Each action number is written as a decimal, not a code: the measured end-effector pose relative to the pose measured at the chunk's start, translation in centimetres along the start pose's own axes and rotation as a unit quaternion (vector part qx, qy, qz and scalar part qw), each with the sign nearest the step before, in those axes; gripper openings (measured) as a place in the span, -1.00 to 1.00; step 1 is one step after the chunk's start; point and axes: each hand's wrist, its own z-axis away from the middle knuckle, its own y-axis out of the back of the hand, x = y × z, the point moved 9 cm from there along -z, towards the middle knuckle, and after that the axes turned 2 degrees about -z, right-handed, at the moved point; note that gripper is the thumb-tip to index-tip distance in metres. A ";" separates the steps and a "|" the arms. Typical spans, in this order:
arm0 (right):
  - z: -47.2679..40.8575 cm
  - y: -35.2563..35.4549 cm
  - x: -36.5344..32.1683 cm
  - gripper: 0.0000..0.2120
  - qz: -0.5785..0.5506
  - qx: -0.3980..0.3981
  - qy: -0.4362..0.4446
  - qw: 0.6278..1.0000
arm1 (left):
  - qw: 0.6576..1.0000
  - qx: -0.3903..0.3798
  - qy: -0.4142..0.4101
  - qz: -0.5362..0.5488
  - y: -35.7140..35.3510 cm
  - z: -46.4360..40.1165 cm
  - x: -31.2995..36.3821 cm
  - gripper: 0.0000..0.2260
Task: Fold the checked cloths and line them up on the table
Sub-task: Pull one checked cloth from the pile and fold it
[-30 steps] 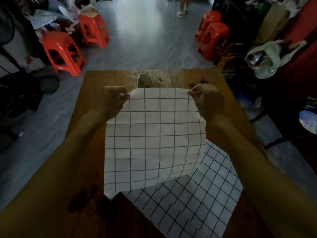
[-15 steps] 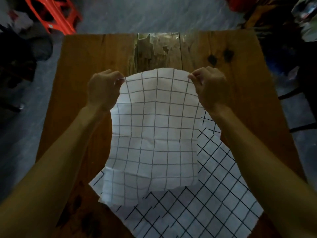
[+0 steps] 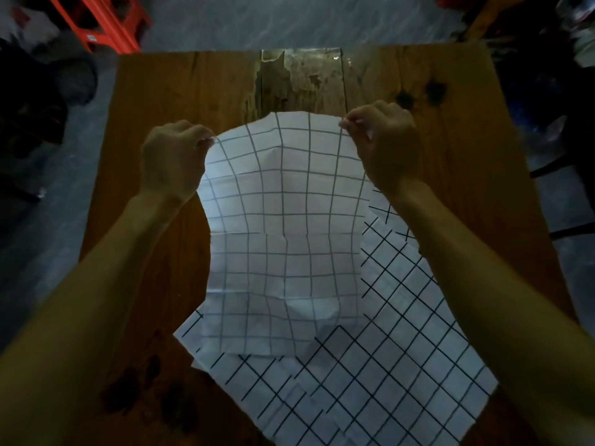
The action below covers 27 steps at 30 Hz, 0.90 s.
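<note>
1. Lying nearest, at the lower right of the frame, a flat cloth (image 3: 370,391) rests on the table (image 3: 180,91), its black grid running on the diagonal; its near edge runs off the bottom of the frame; a few dark stains mark the wood at lower left.
2. Both forearms come in from the lower corners; the right one crosses over the flat cloth's right edge.
3. A second, held cloth (image 3: 286,220) fills the middle of the frame, its grid lines fainter and running roughly up and down; its near end lies on top of the flat cloth, overlapping it; horizontal creases cross it at mid-height and lower down; its far edge is lifted and bows between the hands.
4. The left hand (image 3: 174,159) sits left of centre, fingers curled, thumb and fingertips pinching the held cloth's upper left corner.
5. The right hand (image 3: 383,143) sits right of centre, a little higher in the frame, fingers curled, pinching the upper right corner.
6. Beyond the hands the tabletop shows a worn, pale patch at top centre and two dark knots at upper right.
7. Past the far edge is grey floor; a red stool (image 3: 103,20) stands at upper left; dark clutter at upper right is too blurred to tell.
</note>
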 end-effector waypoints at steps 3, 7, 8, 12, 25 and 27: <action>0.7 0.3 -1.0 -0.73 0.014 0.004 0.013 1.000 | 1.000 0.010 -0.003 0.002 0.1 0.8 -0.7 -0.80; 2.7 1.7 -3.2 -0.73 0.016 0.030 0.034 0.999 | 0.999 0.026 -0.023 0.015 1.5 1.3 -1.6 -0.77; 3.2 2.3 -3.8 -0.73 0.015 0.044 0.039 0.998 | 0.999 0.024 -0.033 0.026 2.0 1.7 -1.8 -0.77; 7.8 3.2 -6.2 -0.77 0.017 0.025 0.074 0.997 | 0.995 -0.042 -0.079 0.054 1.9 6.2 -1.0 -0.88; 23.0 1.0 -3.8 -0.73 0.045 -0.160 -0.102 0.981 | 0.968 -0.184 -0.021 0.171 -4.2 16.9 1.6 -0.93; 21.4 0.6 -3.6 -0.75 0.027 -0.151 -0.122 0.981 | 0.972 -0.164 -0.013 0.166 -3.8 15.6 1.4 -0.91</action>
